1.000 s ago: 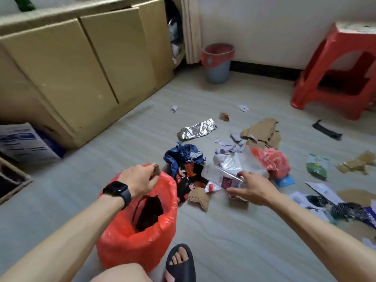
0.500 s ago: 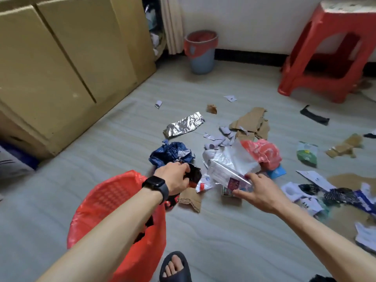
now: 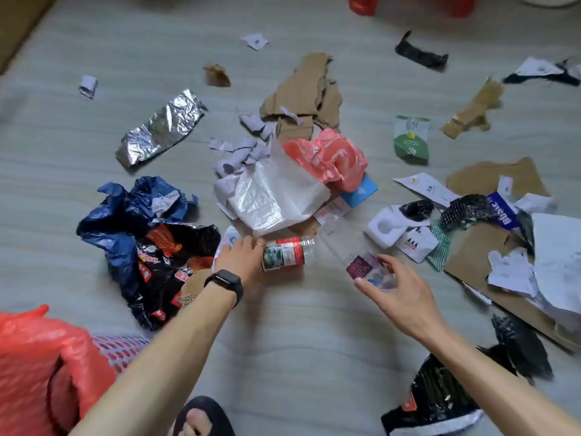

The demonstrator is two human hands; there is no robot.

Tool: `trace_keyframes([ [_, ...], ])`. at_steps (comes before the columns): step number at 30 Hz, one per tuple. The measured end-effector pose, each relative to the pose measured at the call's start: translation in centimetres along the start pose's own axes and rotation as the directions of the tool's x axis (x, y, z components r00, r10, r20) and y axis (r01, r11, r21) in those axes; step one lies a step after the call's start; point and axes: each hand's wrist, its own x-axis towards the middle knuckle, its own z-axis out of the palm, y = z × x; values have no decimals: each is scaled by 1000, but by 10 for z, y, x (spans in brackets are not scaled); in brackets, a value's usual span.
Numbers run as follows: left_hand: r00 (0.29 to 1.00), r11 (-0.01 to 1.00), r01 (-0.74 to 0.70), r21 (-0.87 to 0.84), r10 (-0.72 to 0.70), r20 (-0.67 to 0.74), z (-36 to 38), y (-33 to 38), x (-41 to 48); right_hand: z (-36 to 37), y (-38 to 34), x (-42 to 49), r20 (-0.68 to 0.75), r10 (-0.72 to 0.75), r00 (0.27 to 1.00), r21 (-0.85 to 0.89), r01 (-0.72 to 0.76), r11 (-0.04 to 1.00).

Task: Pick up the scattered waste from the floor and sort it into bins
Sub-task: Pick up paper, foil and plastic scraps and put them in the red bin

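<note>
A person crouched over littered floor reaches both hands into the waste, with two plastic bottles as the apparent catch. The left hand, watch on the wrist, lies against the base of a labelled bottle resting on its side near frame centre. The fingers reach over its end, but it cannot be told whether they have closed on it. The right hand, at 4 o'clock of that bottle, pinches the near end of a clear bottle between thumb and spread fingers, with the far end angled toward 11 o'clock. The labelled bottle is clear plastic wrapped in a red-and-green band. The other is see-through with a maroon label (its outline is partly blurred). Both look empty, so probably light, springy and a little slick. A grip round the barrel at the label should hold better than one on the end, since thin walls would likely buckle under a hard squeeze. A white plastic bag sits at 12 o'clock of the labelled bottle, a black snack wrapper at 9 o'clock of the left hand, torn cardboard farther off at 12 o'clock, and a red-lined bin at 8 o'clock.
</note>
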Motion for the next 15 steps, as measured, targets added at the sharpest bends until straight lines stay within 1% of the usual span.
trace_keyframes([
  [3,994,999,-47,-15,49,99,-24,2,-32,-19,-13,-10,42,56,998,-10,-55,998],
  [6,986,991,28,-131,-6,166,-79,-2,-81,-57,-54,-33,96,100,990,-61,-94,994],
  [8,974,977,86,-196,-41,221,-141,-16,-116,-95,-104,-57,130,130,983,-87,-120,989],
  [12,966,935,152,-321,-72,248,-276,-50,-190,-181,-221,-111,140,148,979,-72,-139,988],
  [14,962,878,222,-423,-127,242,-358,-79,-235,-238,-303,-138,120,156,980,-32,-153,988],
  [15,957,835,254,-488,-145,250,-386,-87,-251,-258,-333,-148,108,168,980,7,-169,986],
])
